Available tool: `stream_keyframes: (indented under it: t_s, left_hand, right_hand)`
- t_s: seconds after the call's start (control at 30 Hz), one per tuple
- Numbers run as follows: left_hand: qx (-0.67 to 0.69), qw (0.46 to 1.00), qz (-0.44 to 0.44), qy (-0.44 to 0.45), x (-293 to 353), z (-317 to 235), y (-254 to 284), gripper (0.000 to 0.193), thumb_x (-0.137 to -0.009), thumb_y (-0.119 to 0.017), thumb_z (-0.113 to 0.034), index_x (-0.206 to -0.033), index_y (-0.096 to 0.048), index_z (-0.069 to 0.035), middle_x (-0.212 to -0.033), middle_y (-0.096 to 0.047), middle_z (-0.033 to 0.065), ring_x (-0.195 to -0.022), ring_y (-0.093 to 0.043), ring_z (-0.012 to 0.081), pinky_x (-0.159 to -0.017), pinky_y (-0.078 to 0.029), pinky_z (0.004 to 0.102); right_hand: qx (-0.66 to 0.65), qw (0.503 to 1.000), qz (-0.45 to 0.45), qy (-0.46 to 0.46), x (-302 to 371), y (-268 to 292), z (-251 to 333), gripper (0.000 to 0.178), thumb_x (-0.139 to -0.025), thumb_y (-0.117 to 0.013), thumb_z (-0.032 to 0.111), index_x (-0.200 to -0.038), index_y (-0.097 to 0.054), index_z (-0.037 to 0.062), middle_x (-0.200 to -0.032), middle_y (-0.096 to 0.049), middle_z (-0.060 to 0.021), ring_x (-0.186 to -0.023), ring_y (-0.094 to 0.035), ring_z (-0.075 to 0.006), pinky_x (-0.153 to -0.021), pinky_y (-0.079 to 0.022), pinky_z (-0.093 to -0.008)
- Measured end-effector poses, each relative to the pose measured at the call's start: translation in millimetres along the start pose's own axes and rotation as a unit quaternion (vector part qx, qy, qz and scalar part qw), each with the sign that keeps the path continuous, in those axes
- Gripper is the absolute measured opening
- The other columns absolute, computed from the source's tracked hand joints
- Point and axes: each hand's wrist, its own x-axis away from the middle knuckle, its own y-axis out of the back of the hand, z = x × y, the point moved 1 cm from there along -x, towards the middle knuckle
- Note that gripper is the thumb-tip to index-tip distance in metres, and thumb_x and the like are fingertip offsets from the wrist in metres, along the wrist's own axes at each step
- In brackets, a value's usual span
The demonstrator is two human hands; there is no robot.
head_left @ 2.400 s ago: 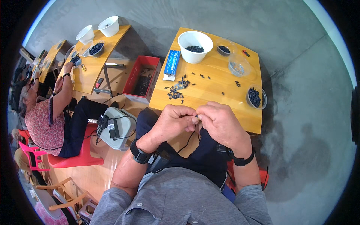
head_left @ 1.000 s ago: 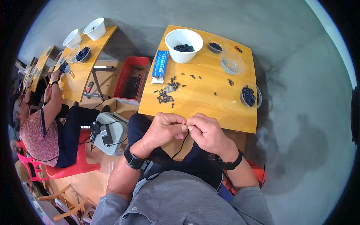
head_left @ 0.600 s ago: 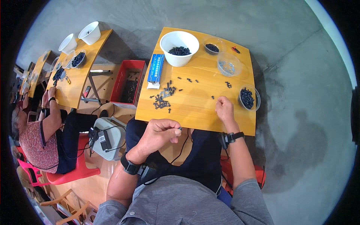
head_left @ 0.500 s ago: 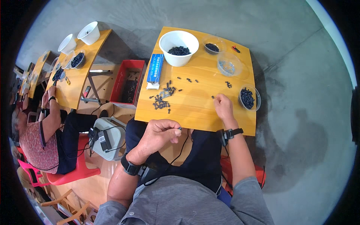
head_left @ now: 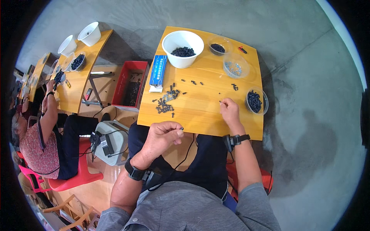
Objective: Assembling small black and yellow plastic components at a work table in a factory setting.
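My left hand (head_left: 165, 134) is closed in a pinch over the table's near edge, with a small black plastic part (head_left: 181, 129) at its thumb and fingertip. On the right of the table my right hand (head_left: 230, 111) has its fingers pressed together around a tiny dark piece (head_left: 220, 101), too small to make out well. Just beyond it lies a dark speck (head_left: 219, 93). Loose black parts (head_left: 166, 103) are scattered to the left, with some clear bits among them. Close to my right hand stands a clear round tub (head_left: 254, 101) full of black parts.
At the back are a white bucket (head_left: 182, 49) with black parts, two clear tubs (head_left: 236, 66), and a red-black tool (head_left: 242, 49). A blue box (head_left: 158, 73) lies at the left edge. On the floor sits a red bin (head_left: 131, 84). Another person (head_left: 42, 142) works at the left table.
My right hand has stayed nearly in place, and a dark speck now shows on the table beyond its fingertips. The left hand has shifted slightly left and up. The other person's arm has moved.
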Motion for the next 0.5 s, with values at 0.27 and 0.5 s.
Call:
stream_keyframes:
  t_s: [0.27,0.5]
  left_hand:
    - [0.045,0.999,-0.004,-0.026,1.6,-8.1,-9.9,0.009,-0.088,-0.061,-0.004,-0.092,-0.064,0.003,-0.08,-0.065,0.0032,-0.067,-0.061,0.0076,-0.062,-0.05,0.0204]
    - [0.048,0.996,0.025,-0.064,7.9,-21.3,-21.5,0.01,-0.087,-0.061,-0.003,-0.094,-0.064,0.003,-0.082,-0.065,0.006,-0.07,-0.062,0.0116,-0.067,-0.051,0.0232]
  right_hand:
    - [-0.306,0.922,0.065,-0.226,27.0,9.9,19.7,0.007,-0.088,-0.054,0.003,-0.093,-0.056,-0.0021,-0.073,-0.059,-0.0064,-0.053,-0.058,-0.0115,-0.047,-0.05,-0.0247]
    - [-0.499,0.84,0.128,-0.171,36.5,48.4,103.9,0.01,-0.089,-0.053,0.002,-0.097,-0.056,-0.0029,-0.083,-0.062,-0.0087,-0.06,-0.061,-0.0136,-0.052,-0.053,-0.0259]
